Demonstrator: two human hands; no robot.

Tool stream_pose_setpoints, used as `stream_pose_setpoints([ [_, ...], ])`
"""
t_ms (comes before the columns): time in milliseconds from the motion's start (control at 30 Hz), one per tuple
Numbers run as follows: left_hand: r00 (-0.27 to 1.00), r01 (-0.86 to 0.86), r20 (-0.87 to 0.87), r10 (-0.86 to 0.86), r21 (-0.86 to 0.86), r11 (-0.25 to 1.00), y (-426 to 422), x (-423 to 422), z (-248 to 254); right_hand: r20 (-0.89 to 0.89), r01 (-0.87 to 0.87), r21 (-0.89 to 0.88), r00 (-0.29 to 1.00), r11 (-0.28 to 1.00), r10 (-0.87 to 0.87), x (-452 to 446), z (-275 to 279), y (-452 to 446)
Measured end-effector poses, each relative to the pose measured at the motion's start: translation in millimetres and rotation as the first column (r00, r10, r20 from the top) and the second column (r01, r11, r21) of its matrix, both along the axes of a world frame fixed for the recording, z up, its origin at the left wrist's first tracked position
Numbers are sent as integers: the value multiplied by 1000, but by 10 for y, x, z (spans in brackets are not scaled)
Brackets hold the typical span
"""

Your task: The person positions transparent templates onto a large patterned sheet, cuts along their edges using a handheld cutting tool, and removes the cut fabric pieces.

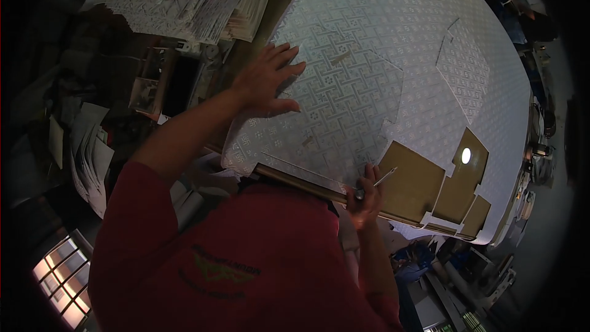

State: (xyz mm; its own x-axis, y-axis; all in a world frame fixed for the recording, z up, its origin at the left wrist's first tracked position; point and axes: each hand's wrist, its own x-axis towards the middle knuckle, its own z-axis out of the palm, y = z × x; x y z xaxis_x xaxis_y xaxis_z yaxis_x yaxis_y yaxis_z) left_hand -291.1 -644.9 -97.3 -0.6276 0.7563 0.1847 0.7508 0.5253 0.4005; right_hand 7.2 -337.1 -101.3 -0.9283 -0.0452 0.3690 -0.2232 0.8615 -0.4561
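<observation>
The outer margins of the head view are lost in darkness, and items below the table edge at lower right are hard to make out. The stack of patterned sheets (pixel 196 0) is cut off at the top. The type of the slim tool (pixel 386 176) cannot be told; its lower end is hidden by the right hand (pixel 365 197).

The left hand (pixel 264 83) is spread, thumb set apart from the fingers, and is laid on the patterned piece (pixel 344 86). This piece is located at the near edge of the table (pixel 412 175), between both hands, over the pale patterned sheet (pixel 418 18). The right hand is curled at the table edge, beside the piece's lower corner. The slim tool is gripped in its fingers, tip directed up and right; the exact finger contact cannot be determined. Bare table surface is exposed through cut-outs just right of this hand.
</observation>
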Motion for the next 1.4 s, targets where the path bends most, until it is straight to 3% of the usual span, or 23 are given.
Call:
stream_pose_setpoints([
  [533, 999, -9, 36, 9, -17, 1000, 24, -10, 14, 73, -6, 17, 997, 1000, 5, -26, 64, 18],
  [1400, 1000, -5, -20, 4, -35, 999, 32, -7, 29, 46, 52, -39, 998, 998, -50, 17, 42, -2],
])
